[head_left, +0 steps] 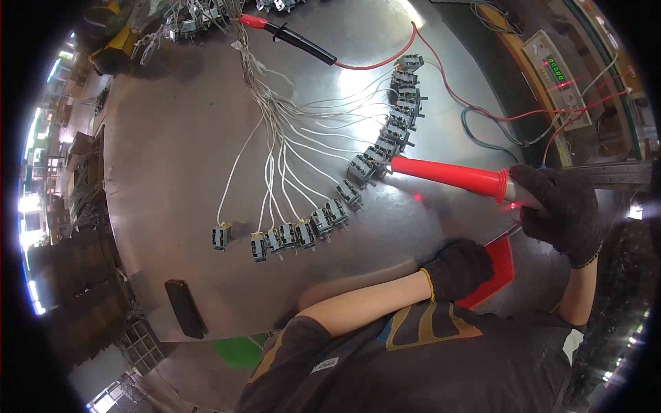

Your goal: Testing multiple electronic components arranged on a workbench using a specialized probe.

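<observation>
My right hand [561,210], in a dark knit glove, is closed around the rear of a red test probe [447,175]. The probe's front end reaches one of the small grey wired components [361,170] in a curved row on the metal table; whether its tip touches cannot be made out. White wires [275,131] run from the components to a bundle at the top. My left hand [458,268], gloved too, rests curled beside a red, flat-sided object [492,275] near my body. Its fingers are mostly hidden, so what it grips, if anything, does not show.
A black probe [303,45] with a red tip lies by the wire bundle, its red lead [447,82] trailing right. A tester with a green display [554,72] stands at the far right. More components [186,24] lie top left. A dark phone-like slab [184,308] is lower left.
</observation>
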Demonstrator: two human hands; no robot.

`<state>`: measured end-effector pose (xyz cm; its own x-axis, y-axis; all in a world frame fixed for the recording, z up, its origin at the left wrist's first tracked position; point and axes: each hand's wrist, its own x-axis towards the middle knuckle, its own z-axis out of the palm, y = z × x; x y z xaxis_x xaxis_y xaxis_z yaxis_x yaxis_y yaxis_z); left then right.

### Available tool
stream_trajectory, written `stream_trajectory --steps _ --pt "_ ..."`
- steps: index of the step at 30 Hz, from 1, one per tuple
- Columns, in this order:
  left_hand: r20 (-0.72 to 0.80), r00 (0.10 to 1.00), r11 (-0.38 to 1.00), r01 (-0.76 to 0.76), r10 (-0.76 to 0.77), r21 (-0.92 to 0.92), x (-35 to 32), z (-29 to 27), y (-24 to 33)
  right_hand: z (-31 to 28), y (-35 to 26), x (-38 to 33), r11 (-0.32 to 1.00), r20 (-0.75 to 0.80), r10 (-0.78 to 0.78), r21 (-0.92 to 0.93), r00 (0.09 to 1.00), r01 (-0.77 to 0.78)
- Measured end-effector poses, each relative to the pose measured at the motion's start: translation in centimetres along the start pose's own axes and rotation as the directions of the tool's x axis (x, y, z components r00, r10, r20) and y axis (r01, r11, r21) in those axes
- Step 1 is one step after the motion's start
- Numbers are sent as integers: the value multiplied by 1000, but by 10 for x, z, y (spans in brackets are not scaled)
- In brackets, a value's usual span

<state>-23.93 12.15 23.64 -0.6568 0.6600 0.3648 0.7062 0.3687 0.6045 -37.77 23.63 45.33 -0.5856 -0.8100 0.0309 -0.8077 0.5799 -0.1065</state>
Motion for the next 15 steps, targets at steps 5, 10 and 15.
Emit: stream_trajectory --steps 5,10,15 --pt "-11 999 999 -32 32 17 3 -1 0 -1 -2 1 999 18 -18 -35 1000 19" --pt "15 1000 1000 -9 8 14 2 -4 0 -1 -3 3 999 23 -18 -28 1000 18" --pt "13 1000 1000 -7 7 8 1 -3 1 -2 -4 0 998 53 22 -66 998 -19"
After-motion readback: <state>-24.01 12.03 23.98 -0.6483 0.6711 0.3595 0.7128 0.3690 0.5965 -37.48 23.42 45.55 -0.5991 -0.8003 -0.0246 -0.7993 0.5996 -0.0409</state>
